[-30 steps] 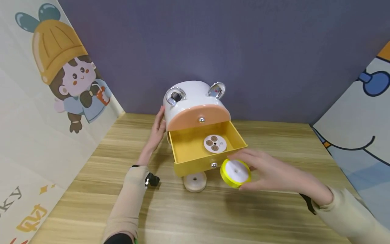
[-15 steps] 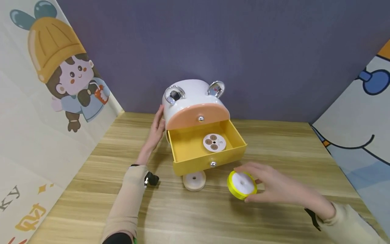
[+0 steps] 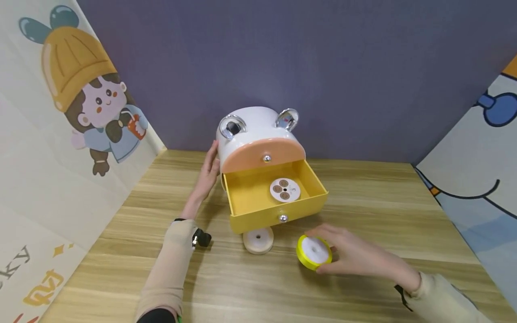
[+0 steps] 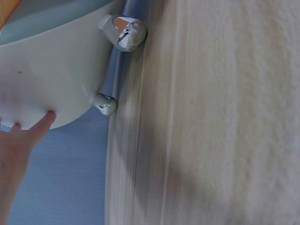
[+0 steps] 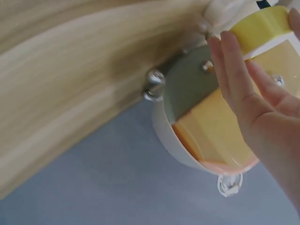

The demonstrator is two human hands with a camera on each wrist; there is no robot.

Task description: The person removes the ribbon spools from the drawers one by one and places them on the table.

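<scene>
In the head view my right hand (image 3: 351, 253) pinches a yellow ribbon spool (image 3: 316, 251) with white faces, between thumb and fingers. The spool is in front of the pulled-out yellow drawer (image 3: 252, 222); whether it touches the table I cannot tell. My left hand (image 3: 207, 175) rests on the left side of a white rounded drawer cabinet (image 3: 256, 116) with silvery ears, fingers extended. In the left wrist view, fingertips (image 4: 49, 117) touch the cabinet's wall. A white spool (image 3: 285, 190) with brown circles lies inside the drawer. Partly under the drawer's front, a cream spool (image 3: 258, 242) lies on the table.
A peach upper front (image 3: 274, 152) with a silver knob is above the drawer. The cabinet has shiny metal feet (image 4: 126, 35) and a grey-green lower front (image 5: 187, 79). Behind the wooden table (image 3: 383, 193) rises a dark blue-grey wall (image 3: 355, 80), with cartoon panels on both sides.
My right hand has drawn the yellow ribbon spool away from the drawer's front corner, toward the near side of the table. My left hand, the cabinet and the other spools stay in place.
</scene>
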